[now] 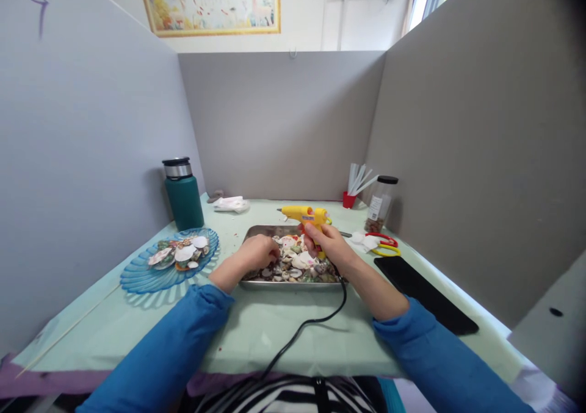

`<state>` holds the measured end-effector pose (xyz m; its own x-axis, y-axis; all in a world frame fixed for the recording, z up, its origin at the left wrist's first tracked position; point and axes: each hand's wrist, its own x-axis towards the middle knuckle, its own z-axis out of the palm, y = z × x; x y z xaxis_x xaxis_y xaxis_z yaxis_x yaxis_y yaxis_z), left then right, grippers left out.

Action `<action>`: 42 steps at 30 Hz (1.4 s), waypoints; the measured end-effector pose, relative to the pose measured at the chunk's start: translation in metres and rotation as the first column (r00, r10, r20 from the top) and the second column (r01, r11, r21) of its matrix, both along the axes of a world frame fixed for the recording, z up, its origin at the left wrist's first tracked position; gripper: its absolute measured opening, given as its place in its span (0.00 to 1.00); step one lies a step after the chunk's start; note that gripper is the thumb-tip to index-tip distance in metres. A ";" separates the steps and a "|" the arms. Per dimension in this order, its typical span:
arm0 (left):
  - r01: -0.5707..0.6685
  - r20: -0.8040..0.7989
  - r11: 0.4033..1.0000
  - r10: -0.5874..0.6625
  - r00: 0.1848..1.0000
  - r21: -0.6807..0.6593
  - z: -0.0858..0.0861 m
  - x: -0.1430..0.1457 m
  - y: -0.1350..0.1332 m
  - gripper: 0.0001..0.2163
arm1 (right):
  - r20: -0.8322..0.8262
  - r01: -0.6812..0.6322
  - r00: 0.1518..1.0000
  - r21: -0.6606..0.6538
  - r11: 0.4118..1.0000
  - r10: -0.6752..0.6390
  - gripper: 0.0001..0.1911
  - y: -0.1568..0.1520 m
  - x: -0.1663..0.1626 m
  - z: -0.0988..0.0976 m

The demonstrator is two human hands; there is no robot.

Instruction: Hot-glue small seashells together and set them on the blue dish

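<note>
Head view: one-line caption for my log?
At a partitioned desk, the right hand holds a yellow glue gun above a metal tray of shells; the left hand rests among them.

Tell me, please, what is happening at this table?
A person in blue sleeves works at a table. The right hand holds a yellow glue gun over a metal tray of shells. The left hand rests curled among the shells in the tray; whether it grips one is hidden. A blue plate with more shells lies to the left, scissors to the right.
</note>
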<state>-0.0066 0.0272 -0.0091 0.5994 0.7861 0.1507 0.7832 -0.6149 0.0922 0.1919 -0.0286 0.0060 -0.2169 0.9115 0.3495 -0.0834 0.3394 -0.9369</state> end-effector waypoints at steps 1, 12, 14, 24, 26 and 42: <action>-0.001 0.003 1.000 0.001 1.000 -0.006 -0.002 0.000 0.001 0.09 | 0.002 0.006 1.000 -0.002 1.000 -0.006 0.21 0.000 0.000 0.000; 0.480 0.770 0.623 0.355 0.530 -0.618 0.017 -0.002 -0.014 0.08 | -0.045 0.096 0.994 0.013 0.995 -0.096 0.19 -0.002 -0.002 0.001; 0.633 0.768 0.448 0.476 0.429 -0.631 0.020 -0.003 -0.018 0.09 | -0.056 0.096 0.994 0.036 0.995 -0.094 0.19 -0.002 -0.002 0.001; 0.735 0.728 0.260 0.533 0.432 -0.627 0.015 0.000 -0.021 0.09 | 0.060 0.024 0.998 0.132 0.991 -0.032 0.21 0.002 -0.008 -0.005; 0.730 0.723 0.257 0.533 0.440 -0.634 0.014 0.001 -0.021 0.08 | 0.073 0.031 0.997 0.138 0.990 -0.041 0.20 0.002 -0.009 -0.006; 0.047 0.559 0.922 0.192 0.807 -0.385 0.018 -0.005 -0.012 0.08 | 0.120 0.280 0.946 0.157 0.947 -0.300 0.15 0.015 -0.001 -0.020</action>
